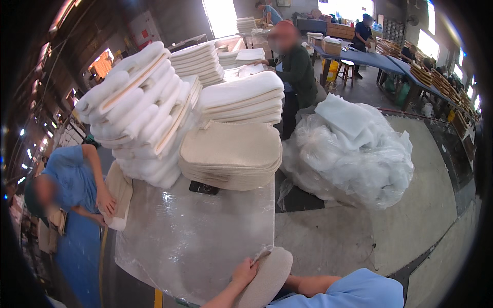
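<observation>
At the lower edge, a beige rounded fabric pad (269, 277) stands tilted over the near end of the plastic-covered table. My left hand (245, 272) is closed on its left edge, near the upper end. My right forearm comes in from the right and passes behind the pad, which hides my right hand. Farther up the table lies a neat stack of similar beige rounded pads (231, 149). A dark flat object (203, 188) pokes out under that stack's front. Clear plastic sheeting (200, 231) covers the tabletop between the stack and my hands.
Tall piles of white padding (133, 113) and folded white pads (244, 97) rise behind. A big clear bag of white filling (354, 154) sits on the right. At left, a person in blue (72, 179) handles a beige pad (118, 195); another (295, 66) stands beyond.
</observation>
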### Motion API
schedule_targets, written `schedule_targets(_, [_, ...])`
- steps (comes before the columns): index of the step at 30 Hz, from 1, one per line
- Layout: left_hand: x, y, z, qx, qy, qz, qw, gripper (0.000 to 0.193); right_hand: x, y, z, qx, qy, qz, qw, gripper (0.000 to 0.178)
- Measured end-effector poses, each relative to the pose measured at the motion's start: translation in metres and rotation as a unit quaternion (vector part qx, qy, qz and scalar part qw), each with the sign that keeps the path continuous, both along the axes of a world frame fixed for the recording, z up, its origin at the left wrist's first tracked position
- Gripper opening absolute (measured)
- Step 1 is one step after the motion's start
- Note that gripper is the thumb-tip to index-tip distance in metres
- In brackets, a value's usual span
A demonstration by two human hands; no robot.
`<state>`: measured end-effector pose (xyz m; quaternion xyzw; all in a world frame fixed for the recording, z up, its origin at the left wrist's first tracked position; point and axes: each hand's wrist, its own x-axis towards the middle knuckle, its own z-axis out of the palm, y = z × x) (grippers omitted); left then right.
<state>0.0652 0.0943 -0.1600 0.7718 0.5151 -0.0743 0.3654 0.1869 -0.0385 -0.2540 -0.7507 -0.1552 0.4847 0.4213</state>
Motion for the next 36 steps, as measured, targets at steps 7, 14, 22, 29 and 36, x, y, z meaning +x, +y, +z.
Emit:
schedule_targets(7, [0.009,-0.002,0.005,0.006,0.007,-0.020,1.000,0.049,-0.009,0.008,0.013,-0.015,-0.062,0.010,0.998,0.047])
schedule_targets(14, [0.014,-0.017,-0.004,0.050,-0.012,0.003,0.999,0.040,0.034,0.000,0.004,-0.026,-0.183,-0.023,0.982,0.053])
schedule_targets(22, [0.015,-0.014,-0.008,0.105,-0.056,0.008,0.993,0.043,0.134,0.065,0.229,0.292,-0.587,0.015,0.755,0.063])
schedule_targets(29, [0.009,-0.002,-0.012,0.030,-0.112,-0.026,0.993,0.031,0.149,0.062,0.187,0.274,-0.327,-0.096,0.900,0.065])
schedule_targets(36, [-0.014,-0.032,-0.006,0.083,-0.109,-0.028,0.990,0.028,0.028,-0.052,0.058,-0.035,0.291,-0.253,0.922,0.050])
